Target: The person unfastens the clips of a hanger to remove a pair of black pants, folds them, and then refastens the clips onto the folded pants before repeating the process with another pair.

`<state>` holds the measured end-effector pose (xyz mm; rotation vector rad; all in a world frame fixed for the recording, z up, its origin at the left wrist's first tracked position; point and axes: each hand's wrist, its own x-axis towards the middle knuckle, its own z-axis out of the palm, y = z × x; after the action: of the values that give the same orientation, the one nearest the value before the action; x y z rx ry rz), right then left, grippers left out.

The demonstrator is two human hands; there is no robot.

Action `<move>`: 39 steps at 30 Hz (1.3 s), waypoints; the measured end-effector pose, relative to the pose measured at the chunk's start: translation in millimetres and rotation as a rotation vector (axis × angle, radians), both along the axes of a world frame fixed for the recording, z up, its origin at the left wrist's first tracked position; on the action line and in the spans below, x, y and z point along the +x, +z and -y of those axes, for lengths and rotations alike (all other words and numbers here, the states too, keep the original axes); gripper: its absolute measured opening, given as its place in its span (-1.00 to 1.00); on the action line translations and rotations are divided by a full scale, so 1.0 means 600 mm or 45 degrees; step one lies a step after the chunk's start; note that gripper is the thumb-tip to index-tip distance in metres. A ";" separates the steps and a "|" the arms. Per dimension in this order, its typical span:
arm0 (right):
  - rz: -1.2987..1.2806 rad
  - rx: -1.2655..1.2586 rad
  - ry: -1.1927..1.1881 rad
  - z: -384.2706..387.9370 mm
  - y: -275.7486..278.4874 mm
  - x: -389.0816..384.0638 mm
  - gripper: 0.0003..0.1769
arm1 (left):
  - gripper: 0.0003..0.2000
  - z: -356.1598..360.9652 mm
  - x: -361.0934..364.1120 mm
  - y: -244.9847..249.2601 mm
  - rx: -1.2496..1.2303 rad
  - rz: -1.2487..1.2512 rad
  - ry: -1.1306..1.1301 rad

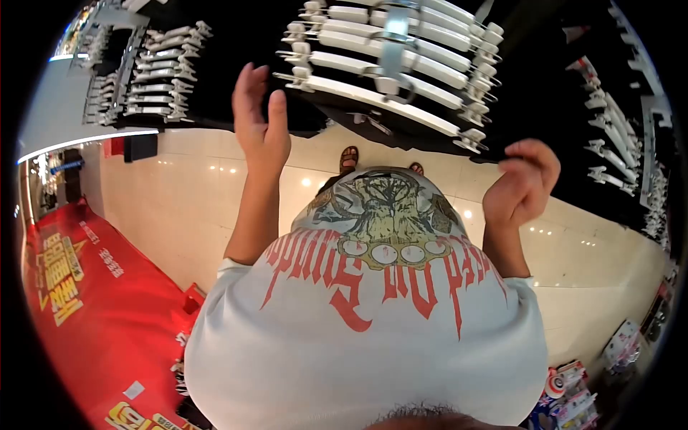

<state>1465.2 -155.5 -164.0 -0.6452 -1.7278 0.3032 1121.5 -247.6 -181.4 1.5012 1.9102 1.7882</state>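
Observation:
My left hand [262,132] is raised at the left end of a row of white clip hangers [387,97], its fingers apart and its thumb up, with nothing in it. Black garments [344,118] hang from these hangers, and the fingers overlap the dark cloth in this view. Beyond the right end of the row is my right hand [523,185], its fingers loosely curled beside the lower edge of the black cloth. Nothing shows between those fingers. A shiny metal bar [392,54] crosses the middle of the hangers.
More white hangers with dark clothes fill racks on the left [161,68] and right [613,129]. Glossy beige floor tiles [193,193] lie below. A red printed cloth [107,287] covers something at lower left; packaged goods [570,394] stand at lower right.

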 end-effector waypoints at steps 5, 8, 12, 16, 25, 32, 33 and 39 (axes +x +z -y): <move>0.161 0.206 0.410 0.048 0.045 -0.083 -0.77 | -0.62 0.006 0.003 -0.022 -0.099 0.414 -0.287; 0.295 0.101 0.532 0.059 0.071 -0.189 -0.78 | -0.60 0.018 -0.034 -0.033 -0.141 0.473 -0.212; 0.433 0.030 0.413 0.047 0.079 -0.269 -0.68 | -0.82 0.000 -0.052 -0.058 -0.189 0.960 -0.533; 0.538 -0.104 0.227 0.024 0.096 -0.333 -0.69 | -0.73 0.003 -0.066 -0.056 -0.350 0.965 -0.731; 0.335 -0.924 0.148 0.028 0.078 -0.369 -0.59 | -0.57 -0.043 -0.119 -0.034 -0.034 0.171 -0.468; 0.987 -0.581 -0.018 0.024 0.116 -0.393 -0.51 | -0.76 -0.056 -0.114 -0.046 0.049 0.085 -0.657; 1.077 -0.522 -0.046 0.023 0.121 -0.397 -0.54 | -0.76 -0.055 -0.113 -0.047 0.047 0.118 -0.665; 1.207 -0.505 -0.013 0.019 0.142 -0.416 -0.62 | -0.79 -0.067 -0.122 -0.051 0.156 -0.024 -0.640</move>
<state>1215.8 -166.7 -78.7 -1.2141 -2.5909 0.3661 1048.5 -207.5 -211.9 1.8351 1.2840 1.6756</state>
